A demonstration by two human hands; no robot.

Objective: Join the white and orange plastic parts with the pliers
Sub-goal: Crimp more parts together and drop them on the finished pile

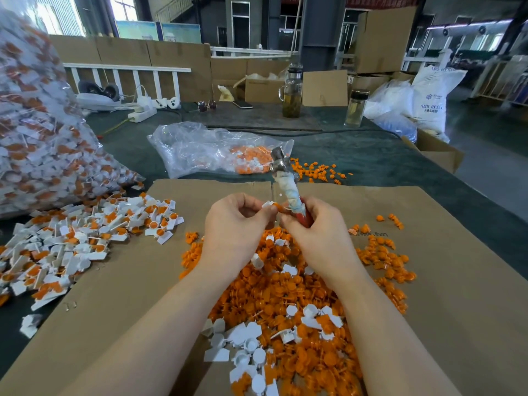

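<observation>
Holding a small white part (pixel 268 203) and an orange part (pixel 278 207) together between my two hands, I am mid-assembly above a sheet of cardboard (pixel 445 281). My left hand (pixel 237 224) has its fingers curled narrow, pinching the white piece at thumb and fingertips. My right hand (pixel 311 232) curls round the red handles of the pliers (pixel 288 184), whose cloth-wrapped shank and metal head stick up and away from me, while its thumb and forefinger meet the orange piece just beside the white one. Whether the two parts are already seated I cannot tell, since they are tiny and half hidden by fingertips

Beneath my wrists, near me, lies a big heap of loose orange parts (pixel 300 310) with some loose white parts (pixel 245 347) scattered in it. To the left sits a pile of joined pieces (pixel 71 244), white with orange centres, and beyond it a large clear bag (pixel 34 124) of the same. Farther off is an opened plastic bag (pixel 205 150) spilling orange pieces

To do this step well, I judge I should line the orange plug squarely with the white socket by fingertip first, keep the left pinch steady, then swing the pliers' head down and squeeze gently, so nothing skews or cracks
</observation>
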